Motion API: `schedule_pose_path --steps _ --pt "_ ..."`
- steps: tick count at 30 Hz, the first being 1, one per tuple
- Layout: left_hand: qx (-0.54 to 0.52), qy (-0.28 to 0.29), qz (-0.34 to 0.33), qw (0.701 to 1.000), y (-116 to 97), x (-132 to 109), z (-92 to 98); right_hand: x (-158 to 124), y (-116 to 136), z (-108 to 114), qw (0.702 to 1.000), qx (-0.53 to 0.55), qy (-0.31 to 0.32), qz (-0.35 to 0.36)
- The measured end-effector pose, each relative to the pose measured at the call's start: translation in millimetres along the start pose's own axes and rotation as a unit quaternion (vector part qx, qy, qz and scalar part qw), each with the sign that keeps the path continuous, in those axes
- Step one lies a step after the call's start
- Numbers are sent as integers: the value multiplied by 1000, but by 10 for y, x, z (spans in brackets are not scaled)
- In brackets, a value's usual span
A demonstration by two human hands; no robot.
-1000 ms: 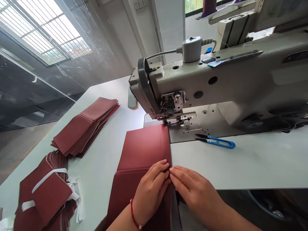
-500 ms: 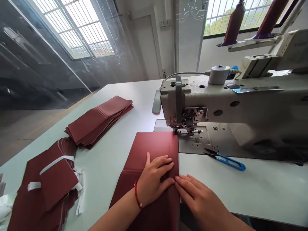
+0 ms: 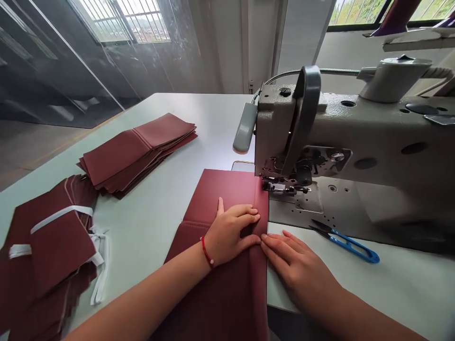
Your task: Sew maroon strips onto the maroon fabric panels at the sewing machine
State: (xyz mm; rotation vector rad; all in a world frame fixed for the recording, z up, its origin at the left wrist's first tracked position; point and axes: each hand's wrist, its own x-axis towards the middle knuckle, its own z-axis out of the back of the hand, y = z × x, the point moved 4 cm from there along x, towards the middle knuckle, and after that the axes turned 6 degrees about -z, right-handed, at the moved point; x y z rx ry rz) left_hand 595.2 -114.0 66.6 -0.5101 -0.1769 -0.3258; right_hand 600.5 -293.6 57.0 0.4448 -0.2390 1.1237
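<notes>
A dark red leather-like panel (image 3: 227, 189) lies flat on the table, its far right corner under the presser foot (image 3: 270, 186) of a sewing machine (image 3: 341, 137). A seam crosses the panel, and another line runs along its right edge. My left hand (image 3: 232, 232), a red string bracelet at its wrist, rests on the panel with fingers apart. At the panel's right edge, my right hand (image 3: 293, 260) has its fingers stretched out. Their tips touch the edge close to my left thumb; the right thumb is hidden.
Blue-handled thread snips (image 3: 350, 245) lie right of the panel, beside the machine bed. A stack of dark red panels (image 3: 142, 149) sits at the back left of the white table (image 3: 142, 237). Nearer left are more dark red pieces (image 3: 53, 227) bound with white strips.
The view has shifted closer to the machine, which appears larger and further right. Both hands keep nearly the same place on the panel, which stays under the presser foot.
</notes>
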Motion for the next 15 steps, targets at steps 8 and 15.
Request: schedule_pose_path --steps 8,15 --pt "-5 38 24 999 170 251 34 166 -192 -23 1000 -9 16 -13" --pt "-11 45 31 998 299 484 52 305 -378 -100 999 -12 38 -19"
